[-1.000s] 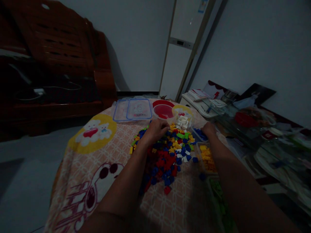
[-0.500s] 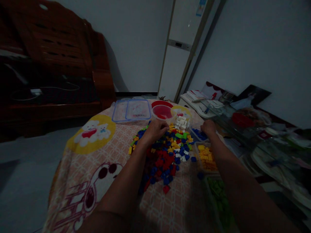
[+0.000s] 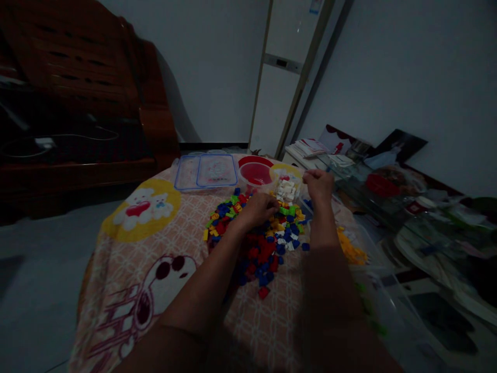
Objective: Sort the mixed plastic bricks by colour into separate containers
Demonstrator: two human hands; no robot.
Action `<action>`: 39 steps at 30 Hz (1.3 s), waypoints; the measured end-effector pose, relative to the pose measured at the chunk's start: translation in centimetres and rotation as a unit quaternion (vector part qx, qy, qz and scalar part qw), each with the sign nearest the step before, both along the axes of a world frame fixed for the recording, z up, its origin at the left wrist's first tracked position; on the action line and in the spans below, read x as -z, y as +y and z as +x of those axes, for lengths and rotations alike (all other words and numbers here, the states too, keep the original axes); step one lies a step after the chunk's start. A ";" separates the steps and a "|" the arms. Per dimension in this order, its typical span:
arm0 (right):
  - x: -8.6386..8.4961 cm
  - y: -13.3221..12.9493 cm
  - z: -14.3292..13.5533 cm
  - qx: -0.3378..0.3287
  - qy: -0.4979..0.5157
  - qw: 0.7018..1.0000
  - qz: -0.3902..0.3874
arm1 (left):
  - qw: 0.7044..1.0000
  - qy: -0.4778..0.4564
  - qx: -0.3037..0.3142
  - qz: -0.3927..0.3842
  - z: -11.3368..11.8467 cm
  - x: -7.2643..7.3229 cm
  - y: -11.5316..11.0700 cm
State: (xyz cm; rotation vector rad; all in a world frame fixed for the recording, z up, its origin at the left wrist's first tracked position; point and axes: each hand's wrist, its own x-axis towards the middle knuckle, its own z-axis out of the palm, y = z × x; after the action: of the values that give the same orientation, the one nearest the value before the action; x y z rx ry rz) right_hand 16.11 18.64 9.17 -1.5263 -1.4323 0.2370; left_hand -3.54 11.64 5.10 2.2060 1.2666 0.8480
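A heap of small red, blue, yellow, green and white bricks (image 3: 266, 248) lies on the patterned tablecloth (image 3: 248, 321). Over the heap's upper part is my left hand (image 3: 260, 210), its fingers curled together; what they hold, if anything, is too small to name. My right hand (image 3: 319, 185) is raised beside the tub of white bricks (image 3: 286, 190), its fingertips pinched together on something I cannot make out. Below it, partly hidden by my wrist, is a container with blue bricks (image 3: 306, 203). Yellow bricks (image 3: 351, 248) sit in a clear box right of my forearm.
Behind the heap are clear blue-rimmed lids (image 3: 217, 171) and a red bowl (image 3: 255, 172). Green bricks (image 3: 368, 305) lie in a clear box at the near right. A cluttered glass table (image 3: 419, 233) stands to the right, a wooden bench (image 3: 159, 124) at the back left.
My right hand has moved up and left, away from the blue bricks toward the white ones. My left hand has shifted slightly right over the heap. The view has also shifted a little.
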 end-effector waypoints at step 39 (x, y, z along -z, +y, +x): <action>5.9 -6.6 0.3 -0.052 0.226 0.970 -0.070 | 0.974 0.225 0.009 -0.006 5.9 3.0 -1.7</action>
State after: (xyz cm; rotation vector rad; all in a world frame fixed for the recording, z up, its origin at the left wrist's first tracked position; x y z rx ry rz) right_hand 16.39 12.05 3.32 -1.3957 -1.1459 0.7158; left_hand 2.34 9.90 2.08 2.4835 1.4375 0.3345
